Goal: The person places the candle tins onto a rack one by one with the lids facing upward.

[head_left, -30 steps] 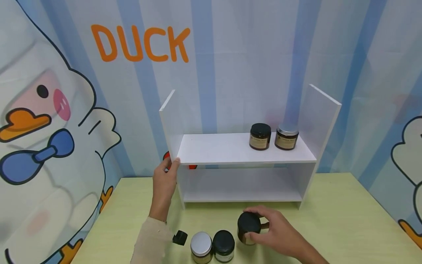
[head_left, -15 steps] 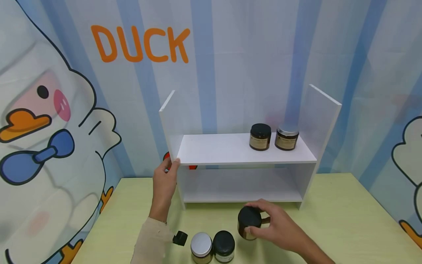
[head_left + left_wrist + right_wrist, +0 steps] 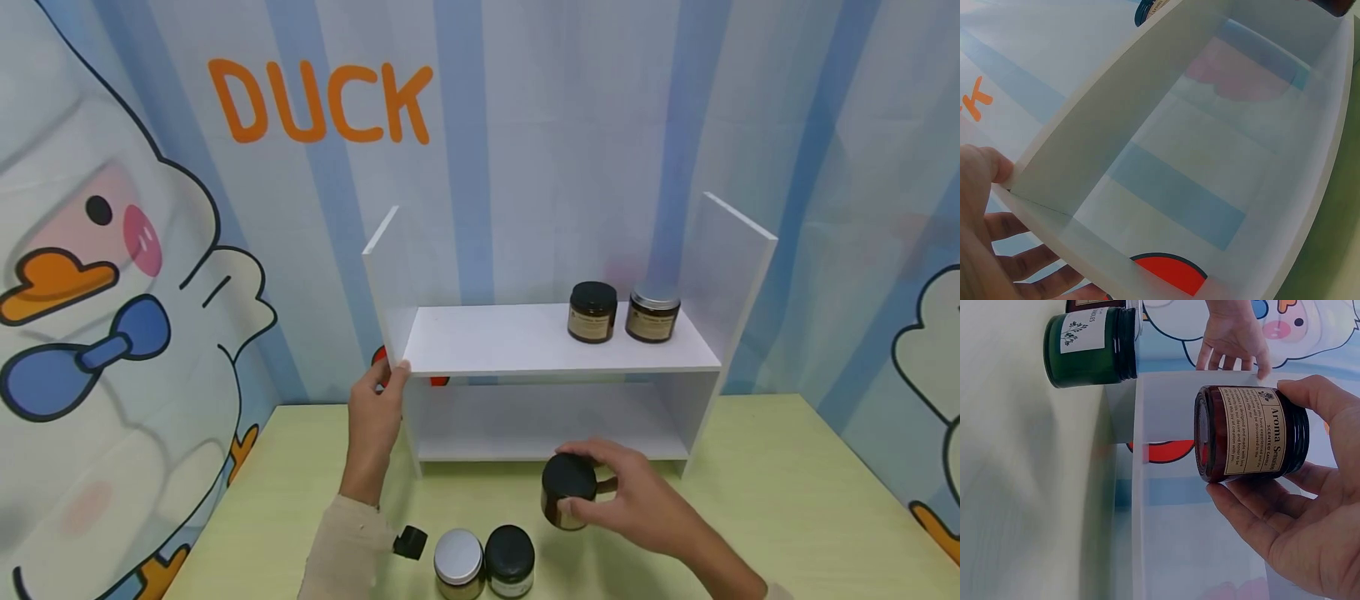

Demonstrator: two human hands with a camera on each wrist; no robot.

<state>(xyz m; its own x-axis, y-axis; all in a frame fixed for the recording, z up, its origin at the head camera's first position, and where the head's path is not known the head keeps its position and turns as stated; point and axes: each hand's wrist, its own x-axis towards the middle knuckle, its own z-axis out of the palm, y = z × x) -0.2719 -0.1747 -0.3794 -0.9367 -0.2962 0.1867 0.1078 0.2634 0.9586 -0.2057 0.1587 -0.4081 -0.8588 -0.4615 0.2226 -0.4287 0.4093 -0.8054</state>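
Note:
My right hand holds a black-lidded scented candle jar between thumb and fingers, above the table in front of the shelf. In the right wrist view this candle is brown glass with a cream "Scented Candle" label. My left hand grips the left side panel of the white two-tier shelf; the left wrist view has the thumb at the board's corner and the fingers on its outer side. On the upper tier stand a black-lidded candle and a silver-lidded candle.
Close to the near edge of the view, a silver-lidded jar and a black-lidded jar stand side by side on the pale green table. A small black block is beside the left sleeve. A printed duck curtain hangs behind.
My right hand has lifted the candle and moved it slightly away from me, toward the shelf. The left hand stays on the side panel, and the other jars have not moved.

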